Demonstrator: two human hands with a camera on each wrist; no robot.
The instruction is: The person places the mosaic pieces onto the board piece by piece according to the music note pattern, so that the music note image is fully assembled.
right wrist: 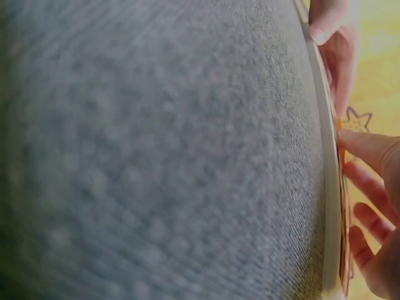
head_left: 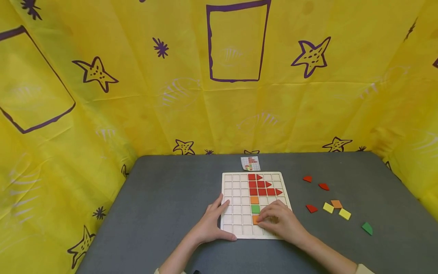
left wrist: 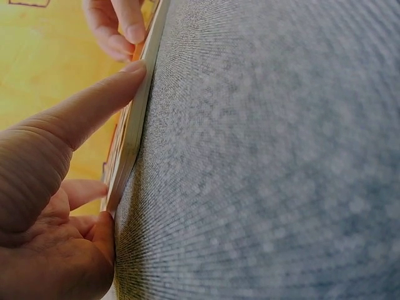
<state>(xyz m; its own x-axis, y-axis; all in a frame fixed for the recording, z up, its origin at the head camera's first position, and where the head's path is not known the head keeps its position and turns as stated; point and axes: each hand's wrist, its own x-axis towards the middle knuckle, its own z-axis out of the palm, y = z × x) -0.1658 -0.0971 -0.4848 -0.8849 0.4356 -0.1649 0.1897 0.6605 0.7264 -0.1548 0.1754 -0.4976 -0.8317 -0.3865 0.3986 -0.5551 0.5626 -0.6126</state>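
Observation:
A pale wooden grid board lies flat on the table. Red squares and triangles fill cells in its upper rows, and below them come an orange square and a green square. Thumb and index finger of my right hand pinch another orange square tile at the cell under the green one. My left hand spreads across the board's near left corner, its thumb on the front edge and its fingers at the left edge. In the left wrist view, the thumb lies straight against the board's rim.
Behind the board lies a small pattern card. Loose pieces sit on the table to the right: several red ones, yellow tiles, an orange tile and a green quarter-round. Yellow cloth hangs behind the grey table.

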